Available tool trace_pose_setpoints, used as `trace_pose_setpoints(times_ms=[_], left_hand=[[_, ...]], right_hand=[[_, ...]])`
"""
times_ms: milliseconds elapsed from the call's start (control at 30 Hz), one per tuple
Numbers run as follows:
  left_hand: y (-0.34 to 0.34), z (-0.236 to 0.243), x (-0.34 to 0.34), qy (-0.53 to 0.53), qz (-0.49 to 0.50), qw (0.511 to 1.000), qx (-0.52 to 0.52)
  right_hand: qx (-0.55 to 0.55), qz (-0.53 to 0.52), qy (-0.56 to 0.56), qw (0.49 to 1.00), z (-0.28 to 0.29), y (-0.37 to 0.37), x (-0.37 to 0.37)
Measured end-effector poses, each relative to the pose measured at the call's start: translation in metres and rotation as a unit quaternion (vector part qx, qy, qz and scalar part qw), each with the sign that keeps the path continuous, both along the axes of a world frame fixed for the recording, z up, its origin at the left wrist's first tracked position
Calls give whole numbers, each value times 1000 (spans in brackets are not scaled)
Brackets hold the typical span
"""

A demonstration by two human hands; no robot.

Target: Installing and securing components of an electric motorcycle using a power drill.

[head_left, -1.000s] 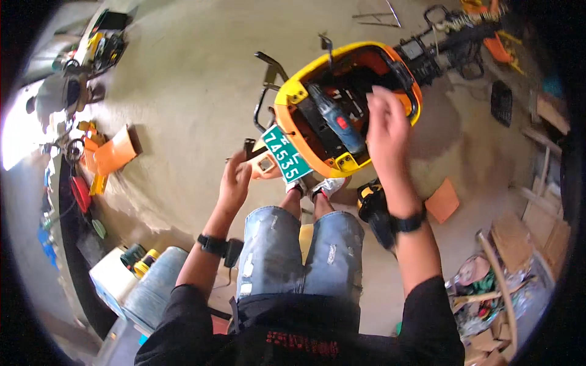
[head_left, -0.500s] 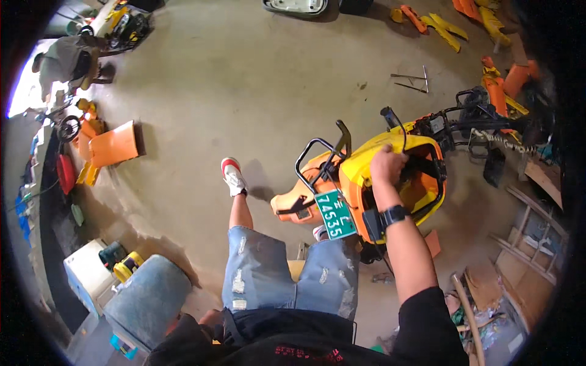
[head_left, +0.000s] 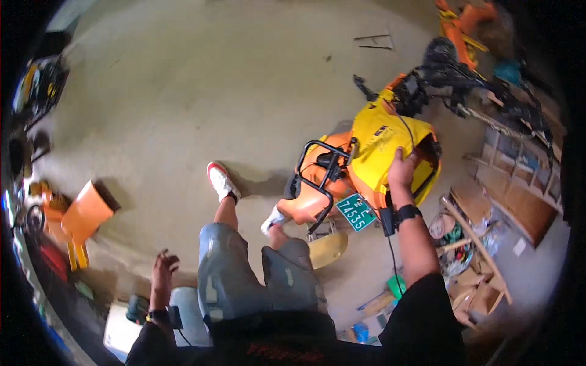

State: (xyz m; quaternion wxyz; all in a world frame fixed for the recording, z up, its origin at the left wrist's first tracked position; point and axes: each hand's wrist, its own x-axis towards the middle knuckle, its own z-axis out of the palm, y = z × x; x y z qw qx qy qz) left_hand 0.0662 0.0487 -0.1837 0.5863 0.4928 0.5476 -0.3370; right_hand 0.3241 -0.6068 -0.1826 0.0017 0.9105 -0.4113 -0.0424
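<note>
Your left hand [head_left: 163, 270], fingers half-curled and seemingly empty, hangs out wide, likely for balance. Ahead to your right, the yellow-orange scooter body [head_left: 377, 145] leans sideways; your right hand [head_left: 401, 171] grips its opening's edge, presumably to steady it.

You stand on a smooth greyish-tan floor [head_left: 152, 104], your white-and-red shoe [head_left: 218, 178] on it. To your left lies an orange panel [head_left: 87, 211]; far ahead, a thin metal frame [head_left: 375, 42]. Cardboard scraps [head_left: 479, 296] litter it at right. It runs beneath the yellow-and-orange scooter body [head_left: 386, 137], whose contact points you cannot make out.
</note>
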Motion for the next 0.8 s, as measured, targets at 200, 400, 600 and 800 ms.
trace_pose_setpoints(times_ms=[200,400,600,800], left_hand=[[-5,-9,-52,-49,-453,890,-17],[23,-12,-15,18,-407,906,-118],[3,29,62,76,-351,922,-147],[-5,41,68,37,-394,914,-92]], right_hand=[[17,3,-44,999,-11,-16,-6],[58,-47,-49,996,-6,-15,2],[81,-66,-82,991,3,-27,-9],[64,-60,-110,990,1,-35,-21]])
